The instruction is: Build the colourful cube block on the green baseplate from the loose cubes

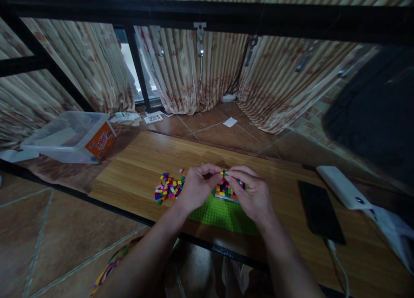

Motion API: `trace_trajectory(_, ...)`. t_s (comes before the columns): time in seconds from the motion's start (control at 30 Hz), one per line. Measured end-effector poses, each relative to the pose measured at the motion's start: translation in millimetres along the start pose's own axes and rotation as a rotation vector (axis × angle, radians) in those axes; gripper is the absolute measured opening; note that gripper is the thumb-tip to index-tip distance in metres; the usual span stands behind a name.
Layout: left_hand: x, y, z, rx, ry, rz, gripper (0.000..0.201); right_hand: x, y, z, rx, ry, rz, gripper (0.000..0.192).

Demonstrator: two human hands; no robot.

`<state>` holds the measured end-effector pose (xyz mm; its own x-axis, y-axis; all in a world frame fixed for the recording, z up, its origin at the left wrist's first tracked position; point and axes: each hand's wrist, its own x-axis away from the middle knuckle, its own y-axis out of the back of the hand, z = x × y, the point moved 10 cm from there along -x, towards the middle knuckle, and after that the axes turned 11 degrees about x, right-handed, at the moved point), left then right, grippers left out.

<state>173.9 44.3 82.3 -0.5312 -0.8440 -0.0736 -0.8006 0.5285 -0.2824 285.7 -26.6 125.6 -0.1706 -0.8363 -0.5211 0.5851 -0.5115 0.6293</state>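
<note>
My left hand and my right hand meet above a green studded baseplate, fingertips pinched close together. Between them are small toy bricks, yellow, green and red, too small to tell apart clearly. Just under the fingers a block of many-coloured bricks is built up on the baseplate, partly covered by my right hand. To the left of my left hand lies a loose pile of tiny coloured bricks, its right side hidden behind that hand.
A wooden board lies under everything. A black phone with a white cable and a white power bank are at the right. A clear plastic box with an orange label stands at the left. Papers lie near the curtains.
</note>
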Motion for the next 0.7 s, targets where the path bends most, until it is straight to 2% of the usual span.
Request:
trace_trajectory(0.17,-1,15.3,-1,-0.128,-0.009,-0.061,0.009,0,31,-35,-0.042,-0.151,-0.129,0.009)
trace_trajectory(0.27,-2,27.1,2,-0.208,-0.013,-0.093,0.008,1,38,-53,-0.047,-0.218,-0.093,0.008)
trace_trajectory(0.37,-4,32.9,6,-0.226,-0.015,-0.093,0.007,4,26,-59,-0.054,-0.233,0.038,0.011)
trace_trajectory(0.5,-5,31.5,7,-0.257,-0.030,-0.074,0.008,8,3,-56,-0.044,-0.208,0.172,0.011)
trace_trajectory(0.7,-6,26.8,7,-0.280,-0.023,-0.049,0.009,10,-9,-57,0.096,-0.219,0.183,0.008)
